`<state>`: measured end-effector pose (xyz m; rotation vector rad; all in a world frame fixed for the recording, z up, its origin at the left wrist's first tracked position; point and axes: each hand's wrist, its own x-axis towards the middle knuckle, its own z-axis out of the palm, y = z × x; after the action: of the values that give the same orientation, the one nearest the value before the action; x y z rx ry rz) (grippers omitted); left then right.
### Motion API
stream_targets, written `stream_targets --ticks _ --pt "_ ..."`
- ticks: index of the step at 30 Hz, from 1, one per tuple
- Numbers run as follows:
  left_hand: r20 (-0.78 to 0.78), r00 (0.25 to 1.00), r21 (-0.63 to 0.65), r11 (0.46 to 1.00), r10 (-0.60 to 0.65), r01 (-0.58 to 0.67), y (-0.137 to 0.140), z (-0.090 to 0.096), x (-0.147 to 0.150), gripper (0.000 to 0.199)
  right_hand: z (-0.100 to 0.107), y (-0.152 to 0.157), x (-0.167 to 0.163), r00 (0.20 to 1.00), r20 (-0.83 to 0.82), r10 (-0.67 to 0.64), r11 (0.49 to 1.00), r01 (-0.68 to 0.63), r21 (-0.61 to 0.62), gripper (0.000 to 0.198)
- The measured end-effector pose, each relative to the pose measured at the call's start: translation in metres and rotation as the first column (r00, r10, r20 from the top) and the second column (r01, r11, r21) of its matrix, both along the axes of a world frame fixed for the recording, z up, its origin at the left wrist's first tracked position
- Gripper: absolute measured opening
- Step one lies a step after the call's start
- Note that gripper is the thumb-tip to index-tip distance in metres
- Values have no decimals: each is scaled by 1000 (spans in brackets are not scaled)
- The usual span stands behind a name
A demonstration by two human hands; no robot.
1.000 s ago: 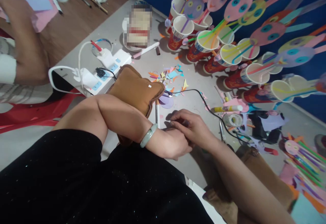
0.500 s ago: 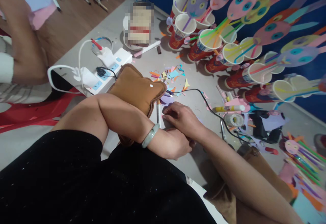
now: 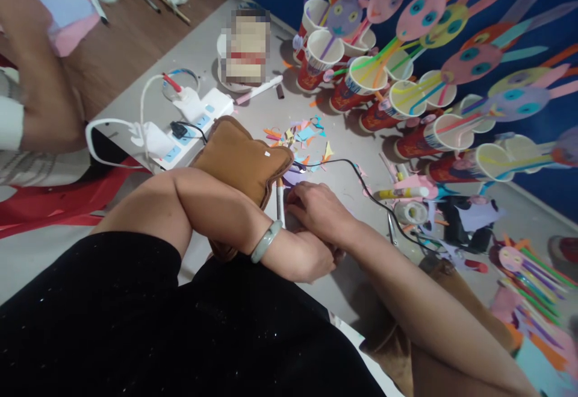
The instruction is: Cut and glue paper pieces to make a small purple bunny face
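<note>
My left hand, below a pale green bangle, is bent in under my right wrist. Its fingers are mostly hidden there, and I cannot tell what they hold. My right hand lies just above it, fingers curled inward and closed; anything inside them is out of sight. Close to the right fingertips is a white marker with a brown end, beside a piece of purple paper. A brown cushion sits against my left forearm.
Paper cups with straws and paper faces line the blue wall. Paper scraps, a power strip, a black cable, scissors and a yellow glue stick lie around. Another person's arm is at left.
The view has shifted slightly, so the cups sit a little further left and lower. Both hands stay in nearly the same place and pose.
</note>
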<state>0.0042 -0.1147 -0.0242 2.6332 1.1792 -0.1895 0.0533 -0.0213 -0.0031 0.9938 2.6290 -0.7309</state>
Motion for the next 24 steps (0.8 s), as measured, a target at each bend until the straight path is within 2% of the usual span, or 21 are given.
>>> stream_targets --ticks 1,2,4,11,14,16,20,24 --pt "-27 982 5 983 -186 186 2 4 -3 49 1 0 -1 1000 15 8 1000 -8 2 8" --pt "-71 954 0 956 -292 293 4 9 -6 53 2 0 -2 1000 24 14 1000 -14 6 8" --pt "-91 931 -8 935 -354 355 7 14 -9 61 3 0 -2 999 27 21 1000 -21 13 10" --pt "-89 939 -35 943 -332 330 7 12 -6 58 5 -4 -1 1000 24 -15 1000 15 17 8" --pt "-66 946 -70 947 -317 313 9 17 -9 55 4 -5 6 995 -57 -84 995 86 46 6" --pt "-39 960 -124 955 -277 271 11 24 -11 60 3 -5 15 977 -149 -150 987 156 29 8" --pt "-26 990 -209 969 -142 133 13 39 -15 71 5 -2 39 890 -357 -282 958 281 -55 12" --pt "-69 990 -267 958 -126 103 16 49 -16 77 10 -1 63 776 -504 -379 913 403 -66 12"
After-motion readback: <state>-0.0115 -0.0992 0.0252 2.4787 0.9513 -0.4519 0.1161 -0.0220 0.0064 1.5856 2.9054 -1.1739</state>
